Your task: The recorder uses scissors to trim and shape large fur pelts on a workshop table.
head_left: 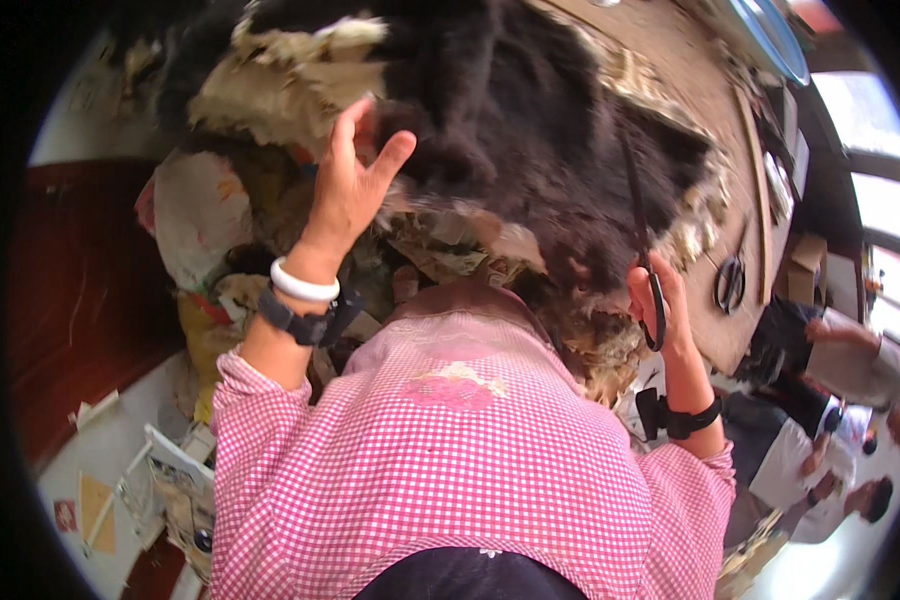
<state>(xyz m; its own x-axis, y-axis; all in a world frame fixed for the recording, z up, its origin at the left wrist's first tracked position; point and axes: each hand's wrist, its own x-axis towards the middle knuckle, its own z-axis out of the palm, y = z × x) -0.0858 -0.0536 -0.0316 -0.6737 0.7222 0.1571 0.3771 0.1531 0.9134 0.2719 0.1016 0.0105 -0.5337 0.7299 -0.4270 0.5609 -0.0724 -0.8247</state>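
A large dark brown-black fur hide (pixel 490 110) with ragged cream edges lies over the table in front of me. My left hand (pixel 355 180) is over its left part, thumb and forefinger spread apart, with nothing seen between them. Whether the fingertips touch the fur I cannot tell. At the hide's right part, my right hand (pixel 670 300) holds a long pair of dark scissors (pixel 635 190) by the handle loops. Their blades point away from me across the fur and look closed. Part of the right hand's fingers is hidden behind the handle.
Another pair of black-handled scissors (pixel 730 283) lies on the brown table (pixel 722 325) to the right. A blue-rimmed basin (pixel 775 40) stands at the far right. A whitish sack (pixel 202 215) and fur scraps (pixel 605 350) are near me. Several people (pixel 850 360) are at the right.
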